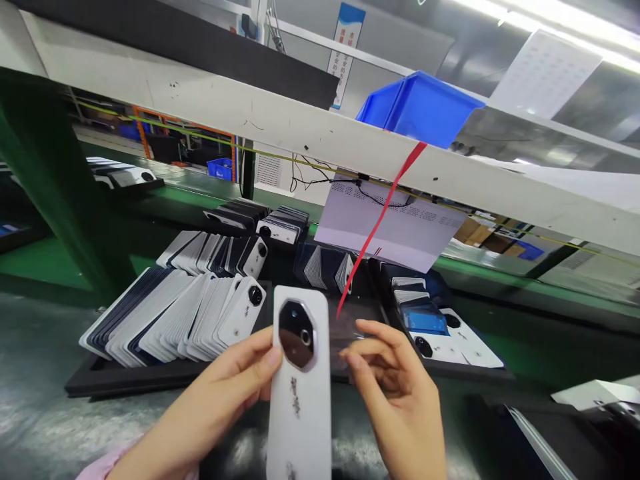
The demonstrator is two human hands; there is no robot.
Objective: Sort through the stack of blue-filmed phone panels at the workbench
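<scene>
**White phone back cover held upright between both hands**

Far left: green frame post stands on the dark surface. Next to it we see a black tray packed with white back covers leaning in rows, camera cutouts facing us on the front ones. A second row of leaning covers sits behind it, more stacks further back.

Our left hand grips the white back cover at its left edge, thumb on the face just beside the dark octagonal camera ring. The cover stands near upright at centre frame, above the surface and in front of the tray, camera end up, small dark markings on its lower half.

Our right hand is just right of the cover, fingers curled and pinching a thin clear film; the film is hard to make out, and we can't tell whether it touches the cover.

A red strap hangs diagonally from the white overhead rail down toward the film. A blue bin sits above the rail. Right of our hands: another tray holding covers laid flat, one with a blue film.
</scene>
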